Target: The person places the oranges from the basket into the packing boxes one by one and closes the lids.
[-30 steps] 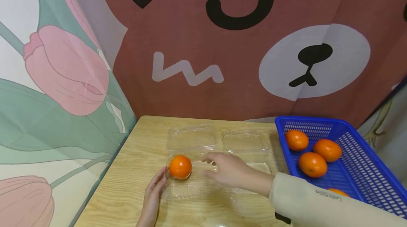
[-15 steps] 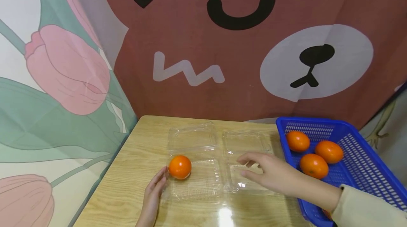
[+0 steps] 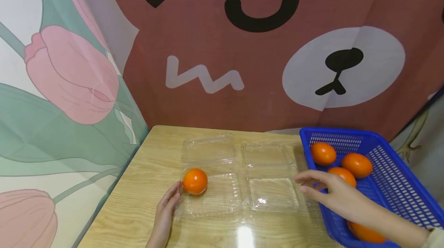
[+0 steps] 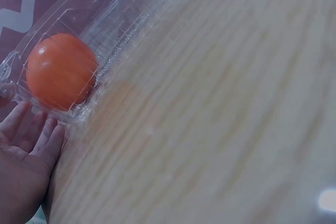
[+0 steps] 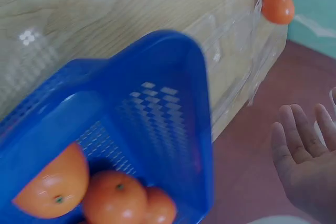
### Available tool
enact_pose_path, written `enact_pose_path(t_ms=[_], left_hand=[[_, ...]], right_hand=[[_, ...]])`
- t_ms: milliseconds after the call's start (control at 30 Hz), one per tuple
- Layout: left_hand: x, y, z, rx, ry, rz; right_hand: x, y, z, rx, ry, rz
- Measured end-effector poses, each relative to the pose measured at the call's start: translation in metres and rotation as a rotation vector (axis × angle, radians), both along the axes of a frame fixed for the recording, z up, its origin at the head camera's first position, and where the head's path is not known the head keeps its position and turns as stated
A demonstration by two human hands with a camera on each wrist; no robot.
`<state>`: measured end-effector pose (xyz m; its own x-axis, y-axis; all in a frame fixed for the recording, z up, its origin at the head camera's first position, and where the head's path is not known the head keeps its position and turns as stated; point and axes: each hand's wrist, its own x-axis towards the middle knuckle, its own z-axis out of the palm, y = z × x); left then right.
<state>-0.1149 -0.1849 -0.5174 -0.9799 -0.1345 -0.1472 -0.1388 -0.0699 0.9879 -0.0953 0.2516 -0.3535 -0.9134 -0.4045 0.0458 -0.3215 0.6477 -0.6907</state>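
An orange (image 3: 195,181) sits at the left end of a clear plastic clamshell box (image 3: 222,201), whose lid lies folded back. My left hand (image 3: 164,213) is at that box's left side; in the left wrist view its extended fingers (image 4: 50,137) lie against or very near the clear wall. With nothing in its grasp, my right hand (image 3: 341,198) hovers over the left rim of a blue plastic basket (image 3: 392,163), fingers loosely bent. Several oranges (image 3: 357,165) lie in the basket, one partly behind the right hand and another (image 3: 365,232) under the forearm.
Right of the first box, a second clear clamshell box (image 3: 274,196) lies with its lid back and no fruit in it. Both boxes and the basket are on a wooden table (image 3: 138,186). A printed cloth (image 3: 208,109) hangs directly behind the table's back edge.
My right hand has moved right, from beside the orange in the first box, across the second box, to the basket. The left hand and that orange have stayed put.
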Motion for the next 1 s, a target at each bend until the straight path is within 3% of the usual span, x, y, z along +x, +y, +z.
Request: enact_pose_path(t_ms=[200,400,600,767,1000], left_hand=[[-0.001,-0.001,0.0,0.003,0.008,0.004],[-0.002,-0.002,0.001,0.006,0.009,0.005],[0.0,-0.002,0.002,0.0,0.007,0.0],[0.002,-0.002,0.001,-0.008,0.0,0.001],[0.004,-0.003,0.0,-0.02,-0.034,0.003]], right_hand=[[0.002,0.025,-0.001,0.03,-0.017,-0.065],[0.003,0.047,-0.006,0.129,0.001,-0.237],[-0.003,0.078,-0.007,0.189,-0.17,-0.363],[-0.009,0.099,-0.01,0.157,-0.313,-0.388],[-0.011,0.118,-0.018,0.192,-0.344,-0.372]])
